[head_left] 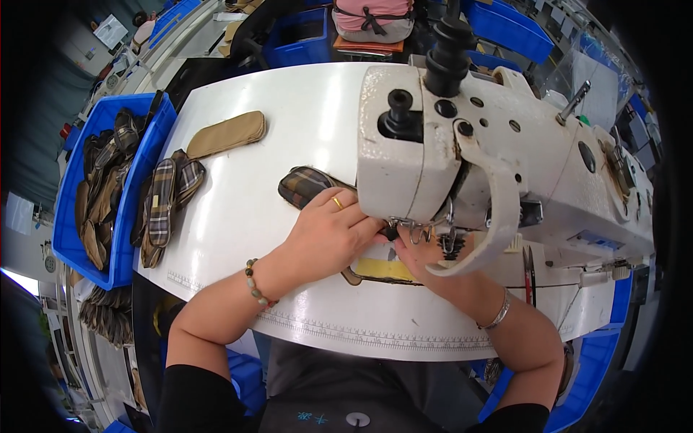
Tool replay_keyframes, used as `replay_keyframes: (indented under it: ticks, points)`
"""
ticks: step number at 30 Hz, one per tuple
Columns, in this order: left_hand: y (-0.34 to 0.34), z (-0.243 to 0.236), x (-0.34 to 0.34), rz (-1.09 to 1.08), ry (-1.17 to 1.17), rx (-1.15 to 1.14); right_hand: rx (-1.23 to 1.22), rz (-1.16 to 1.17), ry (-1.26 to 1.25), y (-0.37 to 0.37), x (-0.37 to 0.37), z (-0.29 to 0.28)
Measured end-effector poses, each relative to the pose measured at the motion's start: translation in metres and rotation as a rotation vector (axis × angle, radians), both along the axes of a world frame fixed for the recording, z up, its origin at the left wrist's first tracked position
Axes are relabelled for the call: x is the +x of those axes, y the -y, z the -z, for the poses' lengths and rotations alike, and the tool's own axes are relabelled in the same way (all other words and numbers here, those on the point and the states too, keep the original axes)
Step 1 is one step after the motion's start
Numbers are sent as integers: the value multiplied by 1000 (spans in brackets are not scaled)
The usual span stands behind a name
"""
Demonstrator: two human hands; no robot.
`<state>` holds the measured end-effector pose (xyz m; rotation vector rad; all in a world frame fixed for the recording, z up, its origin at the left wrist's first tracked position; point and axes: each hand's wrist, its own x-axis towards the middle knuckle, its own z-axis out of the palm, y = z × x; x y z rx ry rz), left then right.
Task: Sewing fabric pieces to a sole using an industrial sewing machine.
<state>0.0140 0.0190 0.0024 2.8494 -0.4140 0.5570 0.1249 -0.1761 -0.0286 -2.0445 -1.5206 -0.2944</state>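
A plaid fabric piece (303,185) with a yellow lining (382,268) lies on the white table (303,108) under the head of a white sewing machine (462,144). My left hand (328,234), with a gold ring and a bead bracelet, lies flat on the piece and presses it down just left of the needle. My right hand (426,252) rests on the piece beneath the machine head, fingers near the presser foot (415,232), and is partly hidden by the machine. A silver bangle sits on that wrist.
A tan fabric piece (227,133) lies at the table's far left. Several plaid pieces (167,202) hang over the left edge next to a blue bin (108,187) full of similar pieces. More blue bins (505,25) and a pink bag (372,18) stand behind.
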Motion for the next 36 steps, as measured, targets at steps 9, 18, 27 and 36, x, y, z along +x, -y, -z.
replay_keyframes:
  ticks: [9, 18, 27, 36]
  points:
    - [3, 4, -2, 71, 47, -31, -130, -32, 450, 3, -3, -9]
    - [5, 8, -3, 106, 48, 25, -334, -15, 557, 12, -36, -23]
    - [6, 11, -2, 46, -44, 41, -222, -16, 398, 12, -30, -9]
    - [5, 3, -6, 52, -51, 67, -220, -40, 307, 9, -28, -6]
